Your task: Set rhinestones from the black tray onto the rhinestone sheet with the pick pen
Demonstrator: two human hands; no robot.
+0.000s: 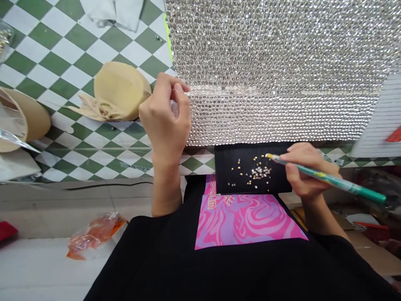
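A big panel covered in rows of clear rhinestones (275,67) fills the upper right of the head view. My left hand (166,121) is closed at the panel's left edge, its fingers pinched on a small clear thing I cannot make out. My right hand (305,169) grips a green pen-like picker tool (328,180), whose yellow tip rests over loose rhinestones (258,172) scattered on a black tray (228,167) just below the panel.
A green-and-white checkered surface (78,71) lies to the left, with a beige rounded form (120,90) and another beige piece (21,121). A plastic bag with orange contents (94,234) lies on the floor. My black shirt has a pink print (247,217).
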